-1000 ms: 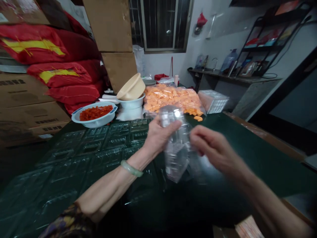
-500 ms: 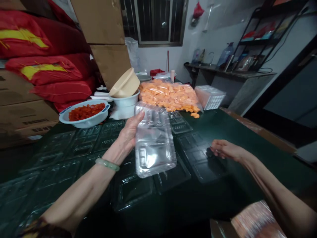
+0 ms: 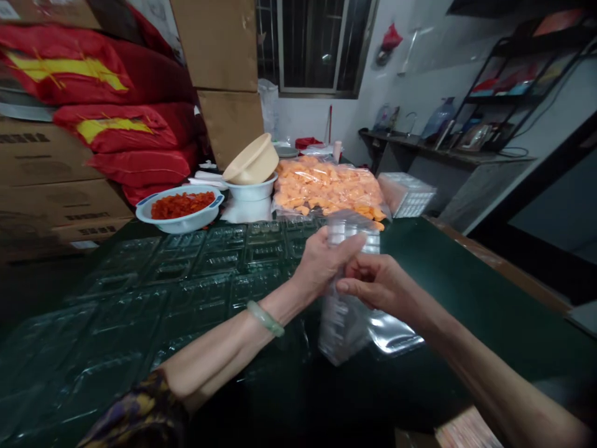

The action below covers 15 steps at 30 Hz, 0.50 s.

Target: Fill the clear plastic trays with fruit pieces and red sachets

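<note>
My left hand [image 3: 324, 261], with a green bangle at its wrist, grips a stack of clear plastic trays [image 3: 342, 330] held on edge above the dark green table. The thumb lies across the stack's upper part. Against the stack's right side is my right hand [image 3: 380, 283], its fingers curled and pinched at a tray edge. A shiny clear tray sheet [image 3: 394, 336] shows below the right hand; whether it hangs from the fingers or lies on the table is hard to tell. Rows of clear trays [image 3: 175, 270] lie flat across the table's left side.
Behind the hands lies a clear bag of orange pieces [image 3: 326, 183], beside a clear-wrapped block [image 3: 407, 194]. A pale blue basin [image 3: 180, 221] holds red-orange pieces. A cream basin [image 3: 254, 162] leans on a white tub [image 3: 254, 196]. Cartons [image 3: 228, 124] and red sacks [image 3: 135, 121] stand left.
My left hand has brought the tray stack rightward and turned it on edge. My right hand has come in from the right to meet it. The view has swung slightly left.
</note>
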{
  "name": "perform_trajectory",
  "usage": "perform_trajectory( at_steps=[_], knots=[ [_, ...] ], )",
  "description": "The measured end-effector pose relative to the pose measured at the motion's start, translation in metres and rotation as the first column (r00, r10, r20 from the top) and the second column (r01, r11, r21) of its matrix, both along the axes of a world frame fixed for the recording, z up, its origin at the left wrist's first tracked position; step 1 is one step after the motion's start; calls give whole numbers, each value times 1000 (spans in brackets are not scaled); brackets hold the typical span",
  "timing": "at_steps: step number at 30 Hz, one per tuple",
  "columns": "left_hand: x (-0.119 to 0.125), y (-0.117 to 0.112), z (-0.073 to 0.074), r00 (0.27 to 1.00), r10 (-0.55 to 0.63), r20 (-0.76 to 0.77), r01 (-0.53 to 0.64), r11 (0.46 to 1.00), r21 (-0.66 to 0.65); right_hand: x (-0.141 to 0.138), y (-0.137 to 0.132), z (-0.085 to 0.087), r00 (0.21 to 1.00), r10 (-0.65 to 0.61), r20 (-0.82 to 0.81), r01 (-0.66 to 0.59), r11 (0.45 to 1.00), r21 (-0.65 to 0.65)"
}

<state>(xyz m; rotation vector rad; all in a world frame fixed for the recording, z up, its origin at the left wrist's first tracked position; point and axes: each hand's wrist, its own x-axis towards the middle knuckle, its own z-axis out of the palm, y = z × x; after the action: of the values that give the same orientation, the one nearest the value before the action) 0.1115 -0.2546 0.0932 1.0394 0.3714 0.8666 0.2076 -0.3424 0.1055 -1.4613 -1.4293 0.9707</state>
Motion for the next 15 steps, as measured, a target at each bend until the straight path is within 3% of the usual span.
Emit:
perform_trajectory(
  at_steps=[5,8,11,13,15],
  knots=[
    [-1,-4,-6,995,3,-97,1,999,36,12,6,-14,982,89,-166,-98,994,-47],
    [2,-6,-12,994,38,-107,-28,996,88,14,1,-19,986,95,-135,-102,994,-42],
    [7,-10,-13,975,174,-137,-141,965,220,2,-8,-20,989,-96,111,81,988,132],
    [11,-11,-10,963,240,-125,-195,935,296,-7,-15,-18,930,-274,245,190,929,317],
    [14,-7,-7,971,225,-76,-194,936,295,-6,-23,-11,896,-340,284,206,888,412]
  ],
)
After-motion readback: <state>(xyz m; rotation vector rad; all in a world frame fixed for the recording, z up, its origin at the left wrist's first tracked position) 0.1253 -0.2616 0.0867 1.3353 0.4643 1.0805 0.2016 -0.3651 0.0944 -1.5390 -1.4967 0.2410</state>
